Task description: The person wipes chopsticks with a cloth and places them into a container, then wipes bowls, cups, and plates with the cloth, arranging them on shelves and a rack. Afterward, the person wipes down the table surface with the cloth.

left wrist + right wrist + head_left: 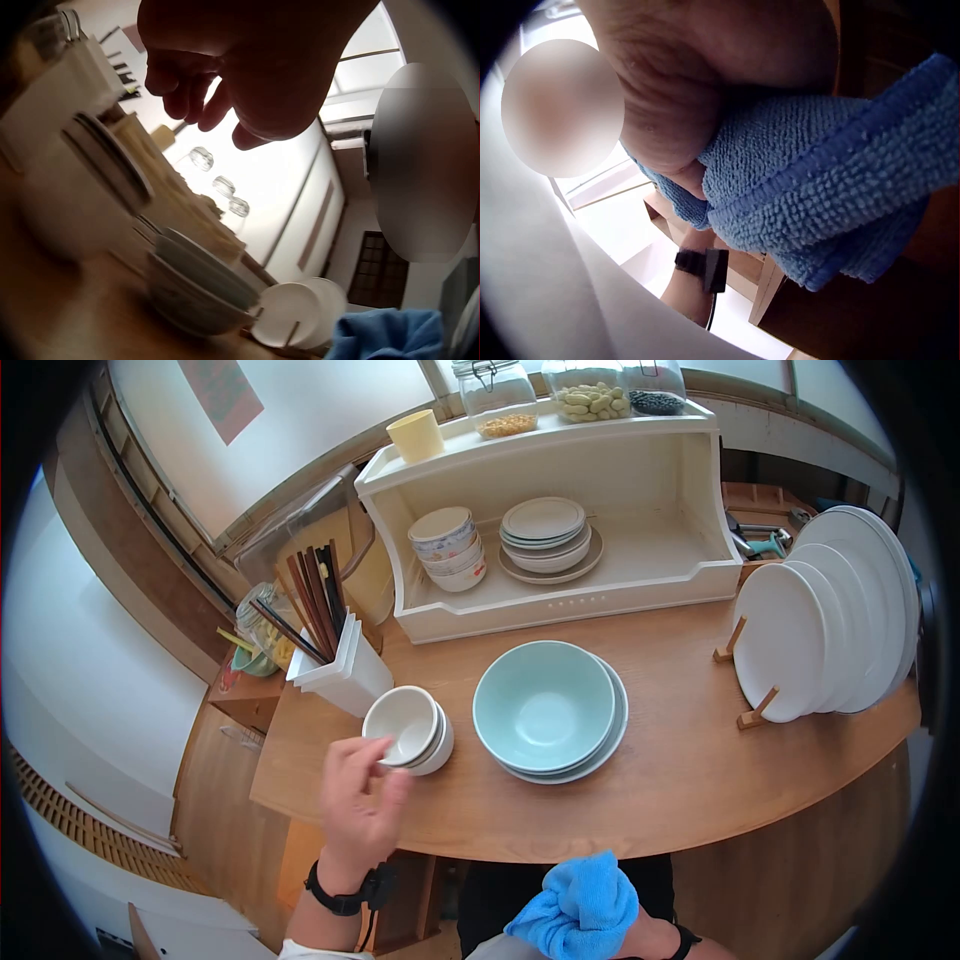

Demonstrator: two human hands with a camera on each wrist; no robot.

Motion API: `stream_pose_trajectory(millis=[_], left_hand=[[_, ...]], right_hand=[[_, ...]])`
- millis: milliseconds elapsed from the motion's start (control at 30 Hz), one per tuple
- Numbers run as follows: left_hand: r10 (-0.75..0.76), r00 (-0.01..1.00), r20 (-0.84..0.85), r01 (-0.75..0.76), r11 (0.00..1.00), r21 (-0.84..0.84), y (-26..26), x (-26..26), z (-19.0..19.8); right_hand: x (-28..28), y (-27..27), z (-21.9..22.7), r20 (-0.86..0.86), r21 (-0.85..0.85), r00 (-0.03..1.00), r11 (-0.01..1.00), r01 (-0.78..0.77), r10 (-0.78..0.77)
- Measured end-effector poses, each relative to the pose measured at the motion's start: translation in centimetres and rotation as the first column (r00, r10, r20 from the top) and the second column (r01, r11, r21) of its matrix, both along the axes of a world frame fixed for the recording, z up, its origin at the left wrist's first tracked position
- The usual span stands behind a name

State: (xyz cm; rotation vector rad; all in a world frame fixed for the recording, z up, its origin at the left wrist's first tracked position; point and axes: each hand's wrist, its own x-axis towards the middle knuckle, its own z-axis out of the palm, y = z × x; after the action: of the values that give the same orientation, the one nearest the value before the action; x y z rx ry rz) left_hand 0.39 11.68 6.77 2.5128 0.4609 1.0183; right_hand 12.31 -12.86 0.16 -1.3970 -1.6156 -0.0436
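Observation:
My left hand [362, 805] is just in front of a small stack of white bowls [410, 722]; its fingertips overlap the rim in the head view. In the left wrist view the fingers [214, 105] bend loosely with nothing between them, and the white bowls [82, 195] are apart from the hand. My right hand [675, 82] grips a bunched blue cloth [582, 905] at the table's front edge, low over the lap; the cloth hides most of its fingers. Right of the white bowls stand stacked large pale-blue bowls [545, 705].
White plates [785, 645] stand in a wooden rack at the right. Behind, a cream shelf [570, 605] bears stacked bowls [450, 550], dishes [545, 525], a yellow cup [416, 436] and jars [590, 395]. A white holder [350, 670] with chopsticks [318, 600] is at left.

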Motion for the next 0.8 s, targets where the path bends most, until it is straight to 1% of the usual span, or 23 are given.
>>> stream_pose_trajectory(millis=[33,67,100,133,200,233,267,300,333,367,400,433,467,500,533,600,633,700,733,767,800], left_hand=[[-0.075,0.996,-0.053,0.075,0.997,0.001,-1.1,1.0,0.9],[-0.146,0.984,-0.1,0.147,0.989,0.001,-1.6,2.8,2.0],[-0.168,0.979,-0.119,0.183,0.976,0.121,-1.5,4.7,2.4],[-0.186,0.973,-0.137,0.215,0.946,0.244,-1.1,6.6,2.5],[-0.05,0.957,-0.286,0.123,0.962,0.245,-0.5,10.6,2.2],[-0.048,0.963,-0.267,0.12,0.958,0.26,-0.1,11.4,2.1],[0.044,0.901,-0.431,0.074,0.965,0.253,0.1,12.2,2.1],[0.128,0.804,-0.581,0.028,0.967,0.252,0.3,13.1,2.0],[0.12,0.814,-0.568,0.041,0.964,0.263,0.7,13.7,1.8],[0.121,0.758,-0.642,0.063,0.965,0.255,1.2,14.0,1.3],[0.125,0.693,-0.71,0.08,0.965,0.248,1.6,14.2,1.0],[0.124,0.7,-0.703,0.088,0.962,0.258,1.9,14.4,0.7],[0.112,0.69,-0.715,0.073,0.972,0.223,2.2,14.4,0.5],[0.1,0.68,-0.727,0.057,0.981,0.188,2.2,14.4,0.4],[0.102,0.687,-0.72,0.058,0.979,0.194,1.9,14.3,0.5],[0.11,0.759,-0.642,0.02,0.981,0.191,1.4,14.0,0.7],[0.112,0.764,-0.636,0.018,0.981,0.195,1.5,13.9,0.7],[0.053,0.82,-0.569,0.017,0.993,0.118,1.8,13.8,0.5],[0.055,0.824,-0.564,0.016,0.993,0.12,1.7,13.6,0.7],[0.022,0.828,-0.561,0.007,0.999,0.049,1.4,13.4,1.2],[-0.011,0.832,-0.555,-0.001,1.0,-0.022,1.3,13.2,1.7]], right_hand=[[-0.2,0.0,0.5,-0.002,-0.002,1.0,1.0,-0.011,0.011],[-0.6,0.1,1.6,-0.186,-0.05,0.982,0.999,-0.017,0.007],[-0.9,0.1,2.5,-0.361,-0.097,0.933,0.995,-0.034,-0.004],[-1.3,0.0,2.8,-0.349,-0.091,0.937,0.995,-0.05,0.015],[-1.8,-0.6,3.1,-0.408,-0.058,0.913,0.998,-0.031,0.005],[-2.1,-1.1,2.8,-0.59,-0.107,0.807,0.988,-0.112,0.027],[-2.5,-1.5,2.3,-0.574,-0.097,0.818,0.99,-0.1,0.027],[-2.9,-1.8,1.7,-0.594,-0.061,0.804,0.998,-0.01,-0.029],[-2.9,-2.0,1.6,-0.618,-0.024,0.782,0.996,0.086,-0.083],[-2.3,-2.6,2.7,-0.559,-0.085,0.826,0.996,0.028,-0.071],[-2.2,-2.8,2.7,-0.551,-0.074,0.831,0.996,0.043,-0.077],[-2.3,-3.0,2.7,-0.621,-0.082,0.782,0.997,0.001,-0.052],[-2.3,-3.2,2.8,-0.686,-0.088,0.727,0.995,-0.047,-0.027],[-1.8,-3.5,3.0,-0.521,-0.12,0.852,0.993,-0.009,-0.055],[-1.7,-3.6,3.0,-0.513,-0.114,0.856,0.993,-0.005,-0.055],[-1.8,-3.7,2.8,-0.481,-0.054,0.876,0.999,-0.002,-0.025],[-1.9,-3.7,3.0,-0.475,-0.051,0.88,0.999,-0.002,-0.023],[-2.3,-3.8,3.6,-0.52,-0.039,0.852,0.998,0.05,-0.063],[-2.5,-3.8,2.5,-0.515,-0.037,0.855,0.998,0.05,-0.062],[-2.9,-3.8,0.4,-0.53,-0.065,0.844,0.996,0.057,-0.083],[-3.1,-3.8,-0.7,-0.544,-0.093,0.833,0.994,0.064,-0.104]])
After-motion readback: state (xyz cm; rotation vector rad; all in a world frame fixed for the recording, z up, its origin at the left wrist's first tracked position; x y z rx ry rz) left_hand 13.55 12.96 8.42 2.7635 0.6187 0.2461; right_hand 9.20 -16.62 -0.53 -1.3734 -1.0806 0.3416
